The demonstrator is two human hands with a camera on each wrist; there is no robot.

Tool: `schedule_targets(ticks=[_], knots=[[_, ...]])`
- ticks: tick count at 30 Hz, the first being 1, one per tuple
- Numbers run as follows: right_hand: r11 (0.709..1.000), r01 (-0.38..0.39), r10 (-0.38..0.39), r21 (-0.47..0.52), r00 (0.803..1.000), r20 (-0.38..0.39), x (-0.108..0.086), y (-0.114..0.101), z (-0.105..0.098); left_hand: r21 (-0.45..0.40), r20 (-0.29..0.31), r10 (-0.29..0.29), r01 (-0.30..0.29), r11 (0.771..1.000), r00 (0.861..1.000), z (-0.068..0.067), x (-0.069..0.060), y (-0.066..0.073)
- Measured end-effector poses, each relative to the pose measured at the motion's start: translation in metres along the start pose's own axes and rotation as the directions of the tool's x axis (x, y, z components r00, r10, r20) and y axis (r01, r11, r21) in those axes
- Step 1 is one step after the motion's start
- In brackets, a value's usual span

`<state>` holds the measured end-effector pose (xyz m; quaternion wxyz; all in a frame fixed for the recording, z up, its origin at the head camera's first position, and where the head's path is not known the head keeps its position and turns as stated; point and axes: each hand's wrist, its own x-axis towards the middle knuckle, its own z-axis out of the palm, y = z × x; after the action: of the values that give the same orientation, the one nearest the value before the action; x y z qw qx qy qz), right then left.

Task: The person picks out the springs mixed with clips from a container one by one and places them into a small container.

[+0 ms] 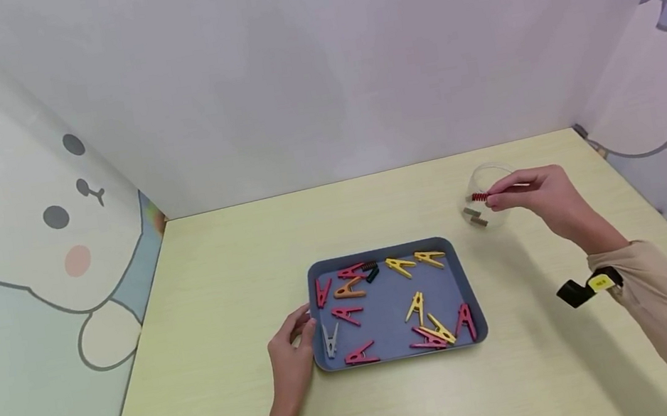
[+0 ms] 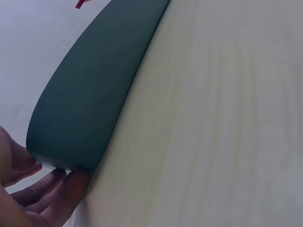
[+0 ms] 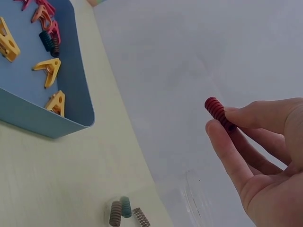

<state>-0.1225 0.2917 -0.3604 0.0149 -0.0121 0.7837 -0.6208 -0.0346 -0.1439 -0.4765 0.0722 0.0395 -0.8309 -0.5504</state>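
Note:
My right hand (image 1: pixel 529 197) pinches a red coil spring (image 3: pixel 218 111) between thumb and fingers, above a clear round container (image 1: pixel 488 167). Inside the container are a few springs, among them a brown one (image 3: pixel 115 213), a teal one (image 3: pixel 125 207) and a silvery one (image 3: pixel 141 217). The left hand (image 1: pixel 291 358) rests against the left side of a blue-grey tray (image 1: pixel 381 309), its fingertips touching the outer wall (image 2: pixel 85 104). Two dark springs (image 1: pixel 372 274) lie in the tray near its back left, beside an orange clip (image 1: pixel 349 290).
Several pink-red clips (image 1: pixel 360 353), yellow clips (image 1: pixel 414 306) and one grey clip (image 1: pixel 331 340) are scattered in the tray. It stands on a pale wooden table (image 1: pixel 221 275). A white wall (image 1: pixel 317 95) rises behind, with printed panels (image 1: pixel 17 212) on both sides.

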Motion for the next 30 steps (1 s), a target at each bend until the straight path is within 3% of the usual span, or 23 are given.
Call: schedule_targets(ticks=[5,15,22,30], knots=[[0.997,0.017,-0.017,0.076,1.0,-0.001,0.002,0.001,-0.005,-0.002,-0.007,0.008,-0.008,1.0,1.0,-0.001,0.0,0.003],[0.997,0.039,-0.037,0.067,0.999,-0.03,0.005,0.001,-0.014,-0.006,-0.007,0.013,-0.013,1.0,1.0,-0.001,-0.001,0.003],[0.988,0.071,-0.068,0.14,0.997,-0.026,0.009,0.005,-0.021,-0.013,-0.005,0.018,-0.018,1.0,1.0,-0.001,-0.001,0.001],[0.99,0.028,-0.019,0.139,0.997,-0.069,0.011,0.006,-0.024,-0.01,-0.006,0.02,-0.02,1.0,1.0,-0.001,-0.002,0.0]])
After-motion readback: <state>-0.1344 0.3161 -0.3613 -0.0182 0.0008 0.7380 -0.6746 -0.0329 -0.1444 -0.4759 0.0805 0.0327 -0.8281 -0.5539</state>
